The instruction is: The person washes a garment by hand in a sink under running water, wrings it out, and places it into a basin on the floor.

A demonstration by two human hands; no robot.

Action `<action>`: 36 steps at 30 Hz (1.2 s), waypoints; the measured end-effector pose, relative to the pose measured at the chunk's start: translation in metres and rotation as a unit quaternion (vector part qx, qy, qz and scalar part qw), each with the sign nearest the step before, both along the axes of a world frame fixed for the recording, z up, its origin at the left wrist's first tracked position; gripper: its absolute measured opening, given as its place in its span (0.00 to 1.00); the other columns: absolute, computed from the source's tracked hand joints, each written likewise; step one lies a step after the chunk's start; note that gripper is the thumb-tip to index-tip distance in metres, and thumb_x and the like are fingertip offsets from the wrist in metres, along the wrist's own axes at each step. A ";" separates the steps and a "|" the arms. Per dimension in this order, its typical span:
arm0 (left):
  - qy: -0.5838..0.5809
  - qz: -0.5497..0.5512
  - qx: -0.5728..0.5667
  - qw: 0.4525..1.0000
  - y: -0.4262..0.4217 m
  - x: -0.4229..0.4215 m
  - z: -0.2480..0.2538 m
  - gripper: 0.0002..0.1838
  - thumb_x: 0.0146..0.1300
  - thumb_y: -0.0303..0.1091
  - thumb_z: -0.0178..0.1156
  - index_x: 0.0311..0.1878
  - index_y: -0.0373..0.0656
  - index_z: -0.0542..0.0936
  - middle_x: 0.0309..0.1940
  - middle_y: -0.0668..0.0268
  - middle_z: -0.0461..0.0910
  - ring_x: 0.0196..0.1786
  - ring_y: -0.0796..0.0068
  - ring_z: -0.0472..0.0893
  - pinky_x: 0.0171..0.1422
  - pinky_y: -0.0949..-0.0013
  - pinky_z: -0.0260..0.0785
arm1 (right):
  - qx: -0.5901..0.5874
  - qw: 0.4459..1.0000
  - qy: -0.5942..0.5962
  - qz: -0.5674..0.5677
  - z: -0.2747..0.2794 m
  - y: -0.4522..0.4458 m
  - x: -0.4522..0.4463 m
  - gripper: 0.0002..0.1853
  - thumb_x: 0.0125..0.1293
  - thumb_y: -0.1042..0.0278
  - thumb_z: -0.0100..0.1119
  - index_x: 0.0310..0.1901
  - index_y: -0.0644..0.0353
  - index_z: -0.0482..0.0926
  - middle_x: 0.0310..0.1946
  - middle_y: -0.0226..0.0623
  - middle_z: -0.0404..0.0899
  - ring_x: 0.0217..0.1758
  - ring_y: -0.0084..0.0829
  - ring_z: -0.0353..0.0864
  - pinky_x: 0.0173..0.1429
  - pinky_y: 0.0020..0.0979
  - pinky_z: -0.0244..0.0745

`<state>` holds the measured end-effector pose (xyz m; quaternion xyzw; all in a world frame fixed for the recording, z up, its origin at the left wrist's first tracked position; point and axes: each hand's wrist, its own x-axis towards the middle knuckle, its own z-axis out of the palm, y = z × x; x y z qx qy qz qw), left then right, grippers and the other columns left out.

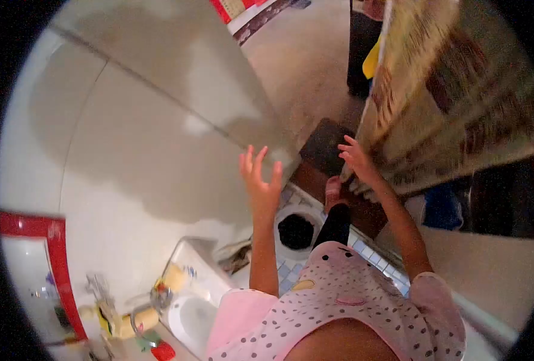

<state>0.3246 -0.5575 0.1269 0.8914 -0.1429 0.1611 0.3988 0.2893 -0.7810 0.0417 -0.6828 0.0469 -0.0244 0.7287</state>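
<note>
Raised in front of the pale tiled wall (152, 132), my left hand (261, 177) has its fingers spread and holds nothing. My right hand (357, 159) is beside the lower edge of a patterned curtain (423, 114), its fingers apart with nothing visible in them. Whether it touches the curtain I cannot tell. Below and between my hands, a white bucket (308, 212) with something black (296, 231) in it stands on the blue and white tiled floor (288, 271). A dark mat (327, 146) lies beyond my foot (333, 191).
At the lower left is a white sink (191, 319) with a tap (161, 293) and small items around it. A red-framed mirror (35, 286) hangs at the far left. Something blue (441, 207) is under the curtain at the right. A doorway opens ahead onto another floor (309, 60).
</note>
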 end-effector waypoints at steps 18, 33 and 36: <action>0.189 -0.044 -0.205 0.959 -0.190 0.326 -0.053 0.15 0.48 0.34 0.52 0.40 0.40 0.69 0.46 0.59 0.63 0.52 0.62 0.59 0.54 0.66 0.50 | -0.273 0.778 0.555 -0.107 -0.221 -0.286 0.118 0.16 0.52 0.59 0.45 0.36 0.63 0.64 0.34 0.36 0.60 0.37 0.31 0.57 0.39 0.28 0.53; 0.123 0.194 -0.293 0.928 -0.294 0.792 -0.113 0.11 0.51 0.34 0.49 0.37 0.40 0.70 0.37 0.66 0.69 0.43 0.75 0.66 0.48 0.72 0.55 | -0.105 0.962 0.254 -0.005 -0.175 -0.403 0.865 0.18 0.51 0.60 0.49 0.40 0.66 0.67 0.34 0.39 0.71 0.36 0.28 0.70 0.39 0.27 0.65; 0.136 0.232 -0.290 0.919 -0.322 0.912 -0.122 0.10 0.51 0.33 0.49 0.34 0.37 0.71 0.33 0.65 0.70 0.39 0.75 0.67 0.45 0.74 0.57 | -0.126 0.976 0.175 -0.025 -0.194 -0.438 0.960 0.18 0.52 0.60 0.48 0.41 0.64 0.66 0.34 0.36 0.71 0.36 0.26 0.69 0.38 0.26 0.65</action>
